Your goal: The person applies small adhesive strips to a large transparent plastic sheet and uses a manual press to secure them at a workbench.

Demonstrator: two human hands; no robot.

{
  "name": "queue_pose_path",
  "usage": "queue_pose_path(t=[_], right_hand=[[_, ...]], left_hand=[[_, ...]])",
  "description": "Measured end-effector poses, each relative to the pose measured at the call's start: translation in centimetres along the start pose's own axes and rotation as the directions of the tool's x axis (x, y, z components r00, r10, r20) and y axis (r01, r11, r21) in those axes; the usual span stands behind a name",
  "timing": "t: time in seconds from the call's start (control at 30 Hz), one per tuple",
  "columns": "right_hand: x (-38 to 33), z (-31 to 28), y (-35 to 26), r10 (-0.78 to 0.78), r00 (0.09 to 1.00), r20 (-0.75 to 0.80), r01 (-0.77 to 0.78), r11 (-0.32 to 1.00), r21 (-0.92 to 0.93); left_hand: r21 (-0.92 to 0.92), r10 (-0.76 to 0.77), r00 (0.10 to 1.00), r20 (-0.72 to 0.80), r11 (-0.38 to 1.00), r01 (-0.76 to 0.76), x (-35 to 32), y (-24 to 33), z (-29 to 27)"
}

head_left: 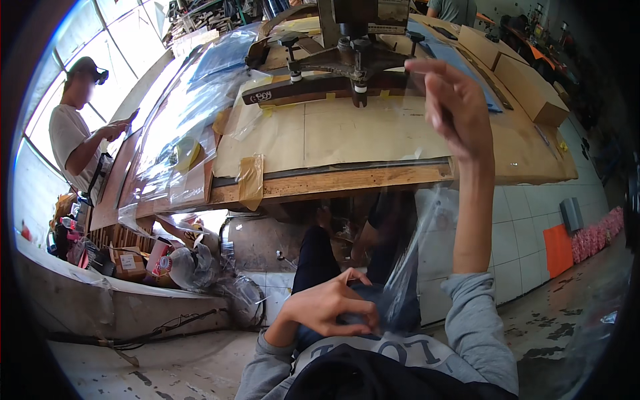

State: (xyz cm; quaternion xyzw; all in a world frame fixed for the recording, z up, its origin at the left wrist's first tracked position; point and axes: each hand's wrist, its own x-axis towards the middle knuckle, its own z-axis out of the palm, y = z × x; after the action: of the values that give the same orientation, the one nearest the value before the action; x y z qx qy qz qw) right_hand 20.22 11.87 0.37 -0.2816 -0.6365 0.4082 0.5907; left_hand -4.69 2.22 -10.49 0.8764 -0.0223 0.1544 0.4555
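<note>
My left hand (pixel 333 308) is low, in front of my body, with its fingers curled. Clear plastic film (pixel 405 272) rises from beside its fingertips in a blurred, creased strip toward my right forearm. My right hand (pixel 457 107) is raised over the table's right part, its index finger bent leftward and the others curled. Faint transparent smears show beside it, but what lies between its fingers is too unclear to make out. Just left of that hand stands a dark metal clamp frame (pixel 357 67) with screw knobs and a long bar (pixel 293 92) across the table.
Brown sheet covers the worktable (pixel 340 177), whose wooden front edge carries tape (pixel 251 180). Clear plastic (pixel 167 147) drapes its left side near a tape roll (pixel 189 155). Another person (pixel 80 127) stands at left. Cardboard (pixel 530 87) lies right; boxes and bags (pixel 130 263) sit lower left.
</note>
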Motion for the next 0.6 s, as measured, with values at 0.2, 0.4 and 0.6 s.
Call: queue_pose_path(t=[0.2,0.4,0.6], right_hand=[[3.0,-1.8,4.6,-0.102,0.958,-0.269,-0.17,0.554,-0.815],[-6.2,2.5,5.8,-0.089,0.985,-0.145,-0.115,0.274,-0.955],[-7.8,3.2,8.5,0.092,0.995,-0.026,-0.034,0.08,-0.996]], left_hand=[[-0.524,-0.403,0.827,-0.392,0.837,0.16,1.4,1.3,-0.1],[-0.559,-0.575,0.682,-0.452,0.779,0.286,1.7,0.1,2.1],[-0.49,-0.509,0.706,-0.493,0.833,0.258,2.5,-0.2,4.4]])
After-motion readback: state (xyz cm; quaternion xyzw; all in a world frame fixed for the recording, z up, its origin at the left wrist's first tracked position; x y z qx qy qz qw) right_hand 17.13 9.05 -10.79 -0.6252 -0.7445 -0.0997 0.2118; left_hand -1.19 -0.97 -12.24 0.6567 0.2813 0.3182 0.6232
